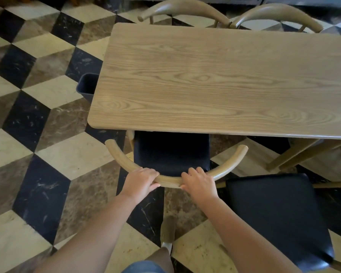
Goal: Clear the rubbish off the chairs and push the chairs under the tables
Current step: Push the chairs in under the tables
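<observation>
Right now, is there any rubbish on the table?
No, the table top shows only bare wood grain, with nothing lying on it.

We reach both bare arms forward and down, our left hand (141,181) and right hand (198,182) side by side, knuckles up, fingers curled over and thumbs tucked beneath a curved chair back (168,179).

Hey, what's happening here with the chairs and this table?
A person grips the curved backrest of a chair with the left hand and right hand. Its dark seat is partly under the wooden table. A second chair on the right stands pulled out. No rubbish shows on either seat.
</observation>
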### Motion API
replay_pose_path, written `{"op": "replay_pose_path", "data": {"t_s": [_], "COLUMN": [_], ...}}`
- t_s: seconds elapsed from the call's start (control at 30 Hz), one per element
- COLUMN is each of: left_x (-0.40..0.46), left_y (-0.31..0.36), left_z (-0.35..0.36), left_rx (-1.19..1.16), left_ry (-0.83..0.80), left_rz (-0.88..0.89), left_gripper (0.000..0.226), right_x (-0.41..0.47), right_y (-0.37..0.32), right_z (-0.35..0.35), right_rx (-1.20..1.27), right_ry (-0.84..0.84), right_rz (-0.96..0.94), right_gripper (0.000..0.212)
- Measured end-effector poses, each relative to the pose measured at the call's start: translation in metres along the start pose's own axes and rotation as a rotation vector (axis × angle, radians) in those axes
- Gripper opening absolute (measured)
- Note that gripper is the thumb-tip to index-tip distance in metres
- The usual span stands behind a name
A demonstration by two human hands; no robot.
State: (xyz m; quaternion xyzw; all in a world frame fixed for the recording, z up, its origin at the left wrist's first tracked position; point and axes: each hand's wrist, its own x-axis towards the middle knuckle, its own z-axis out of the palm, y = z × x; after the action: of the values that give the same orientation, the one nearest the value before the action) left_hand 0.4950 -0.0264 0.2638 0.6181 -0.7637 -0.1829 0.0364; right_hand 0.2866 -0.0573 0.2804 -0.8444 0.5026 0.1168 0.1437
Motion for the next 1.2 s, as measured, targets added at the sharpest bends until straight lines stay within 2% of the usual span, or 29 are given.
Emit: {"op": "replay_pose_path", "data": {"t_s": [0.17, 0.23, 0.3, 0.4, 0.53, 0.63, 0.8, 0.97, 1.07, 1.2], "left_x": [0.003, 0.007, 0.01, 0.011, 0.007, 0.001, -0.008, -0.033, -0.054, -0.093], "left_y": [0.015, 0.029, 0.053, 0.103, 0.164, 0.206, 0.3, 0.412, 0.475, 0.547], "left_z": [0.0, -0.002, -0.002, 0.0, 0.007, 0.018, 0.051, 0.102, 0.134, 0.177], "left_rx": [0.051, 0.07, 0.034, -0.037, -0.031, 0.045, 0.13, 0.084, 0.034, 0.01], "left_ry": [-0.052, -0.055, -0.001, 0.068, 0.077, 0.076, 0.129, 0.214, 0.253, 0.188], "left_rz": [-0.066, -0.079, -0.047, 0.04, 0.078, 0.097, 0.033, -0.1, -0.101, -0.06], "left_gripper": [0.045, 0.052, 0.055, 0.046, 0.033, 0.037, 0.039, 0.04, 0.044, 0.046], "right_x": [-0.003, -0.018, -0.038, -0.071, -0.114, -0.146, -0.204, -0.276, -0.325, -0.399], "right_y": [0.007, 0.016, 0.03, 0.058, 0.094, 0.123, 0.191, 0.265, 0.306, 0.344], "right_z": [-0.006, -0.008, -0.011, -0.015, -0.021, -0.025, -0.02, 0.008, 0.03, 0.067], "right_rx": [0.039, 0.056, 0.048, 0.039, 0.028, 0.011, -0.02, -0.075, -0.073, -0.025], "right_ry": [-0.059, -0.013, 0.038, 0.03, 0.064, 0.109, 0.193, 0.225, 0.234, 0.191], "right_rz": [-0.047, -0.067, -0.041, 0.032, 0.097, 0.095, 0.028, -0.079, -0.091, -0.079], "right_gripper": [0.047, 0.053, 0.049, 0.042, 0.04, 0.036, 0.029, 0.036, 0.037, 0.036]}}
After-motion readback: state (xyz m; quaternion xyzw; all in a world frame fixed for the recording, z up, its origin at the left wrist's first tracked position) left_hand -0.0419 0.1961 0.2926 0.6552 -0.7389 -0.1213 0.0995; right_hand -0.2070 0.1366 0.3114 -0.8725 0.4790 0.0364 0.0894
